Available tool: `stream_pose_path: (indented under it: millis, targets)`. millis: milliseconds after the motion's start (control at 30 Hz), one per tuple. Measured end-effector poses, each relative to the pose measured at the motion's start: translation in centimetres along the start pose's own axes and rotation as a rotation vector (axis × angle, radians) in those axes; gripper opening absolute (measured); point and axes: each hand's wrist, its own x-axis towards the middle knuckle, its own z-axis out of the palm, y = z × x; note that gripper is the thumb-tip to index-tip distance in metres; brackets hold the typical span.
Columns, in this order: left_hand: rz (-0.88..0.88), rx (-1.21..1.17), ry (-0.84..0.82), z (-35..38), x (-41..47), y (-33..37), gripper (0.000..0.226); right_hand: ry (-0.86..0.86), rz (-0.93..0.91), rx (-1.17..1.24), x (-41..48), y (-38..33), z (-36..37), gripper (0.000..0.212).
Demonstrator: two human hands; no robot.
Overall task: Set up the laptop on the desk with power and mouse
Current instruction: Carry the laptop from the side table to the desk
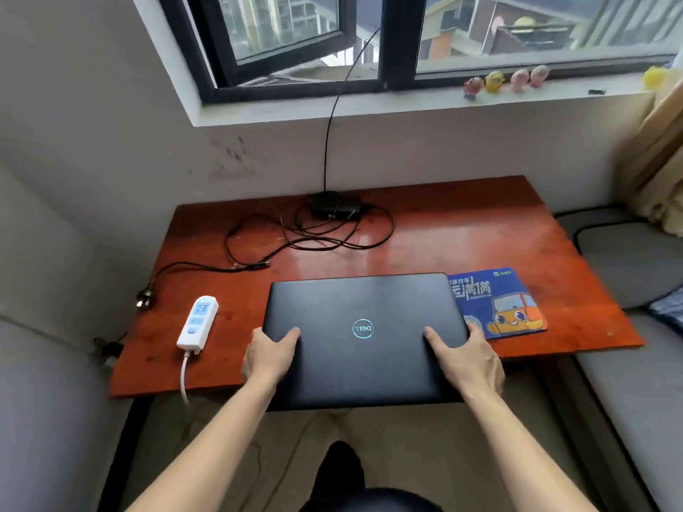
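A closed black laptop (364,312) lies over the near edge of the reddish wooden desk (462,238), its front part overhanging. My left hand (269,354) grips its left side and my right hand (467,358) grips its right side, thumbs on the lid. A black power adapter (334,205) with tangled black cable (306,238) sits at the back of the desk; its plug (145,298) hangs off the left edge. A white power strip (197,322) lies left of the laptop. A blue mouse pad (499,303) lies to the right, partly under the laptop. No mouse is in view.
The wall and window sill with small toy figures (504,81) are behind the desk. Grey cushioned seating (635,267) runs along the right and another grey seat (44,400) along the left. A thin black wire (332,116) drops from the window to the desk.
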Motion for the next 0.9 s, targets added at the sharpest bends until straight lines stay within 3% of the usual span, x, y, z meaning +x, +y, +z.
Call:
stream_pose_path:
  millis: [267, 567, 900]
  targets:
    - [-0.063, 0.065, -0.115, 3.6, 12.1, 3.6, 0.079, 0.041, 0.136, -0.115, 8.0, -5.6, 5.6, 0.089]
    - [-0.087, 0.033, -0.193, 7.5, 15.6, 5.3, 0.076, 0.054, 0.187, -0.164, 13.2, -5.8, 7.5, 0.084]
    - [-0.148, 0.007, -0.18, 10.1, 15.3, 6.1, 0.086, -0.203, 0.223, -0.126, 18.0, -4.0, 9.3, 0.087]
